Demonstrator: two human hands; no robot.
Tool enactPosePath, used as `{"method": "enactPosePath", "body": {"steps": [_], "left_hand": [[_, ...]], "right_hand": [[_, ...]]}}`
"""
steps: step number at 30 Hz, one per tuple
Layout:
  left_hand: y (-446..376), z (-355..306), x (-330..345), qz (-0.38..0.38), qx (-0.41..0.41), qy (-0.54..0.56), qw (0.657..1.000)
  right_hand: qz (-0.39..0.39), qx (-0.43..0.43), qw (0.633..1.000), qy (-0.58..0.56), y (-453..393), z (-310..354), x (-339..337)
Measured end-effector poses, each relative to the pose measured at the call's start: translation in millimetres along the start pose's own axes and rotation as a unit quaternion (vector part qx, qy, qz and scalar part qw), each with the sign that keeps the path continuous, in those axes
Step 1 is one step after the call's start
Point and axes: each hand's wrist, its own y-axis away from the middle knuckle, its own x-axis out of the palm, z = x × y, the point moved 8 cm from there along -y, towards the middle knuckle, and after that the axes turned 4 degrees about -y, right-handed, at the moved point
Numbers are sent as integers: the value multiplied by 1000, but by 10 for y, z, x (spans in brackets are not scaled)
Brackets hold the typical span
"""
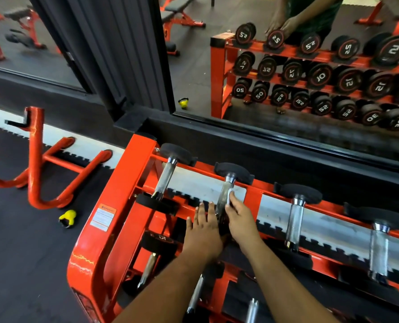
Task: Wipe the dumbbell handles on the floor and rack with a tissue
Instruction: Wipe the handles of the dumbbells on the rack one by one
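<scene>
Dim, even indoor light; soft focus; wide-angle bending at the edges.

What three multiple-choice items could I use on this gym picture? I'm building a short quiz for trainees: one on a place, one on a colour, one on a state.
1. Where does the small kettlebell lie?
A. On the floor left of the rack
B. On the rack's top tier
C. In the left hand

2. What colour is the rack frame?
A. Blue
B. Orange-red
C. White

3. What is the right hand doing?
A. Hanging free at the side
B. Resting flat on the floor
C. Wrapping its fingers on a dumbbell handle

Key:
1 A: the yellow kettlebell sits on the dark mat beside the rack.
2 B: the rack's posts and rails are orange-red.
3 C: the right hand curls round the second dumbbell handle on the top tier, while the left hand lies open beside it.
</scene>
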Motion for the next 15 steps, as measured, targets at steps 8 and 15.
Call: {"method": "enactPosePath", "body": {"steps": [8,15], "left_hand": [[-11,-3,19,-2,5,-11,1000],[-6,5,3,-5,3,-10,1000]], "right_hand": [[-53,63,982,-169,-59,-85,-5],[-77,173,938,-291,-305,-18,33]]}}
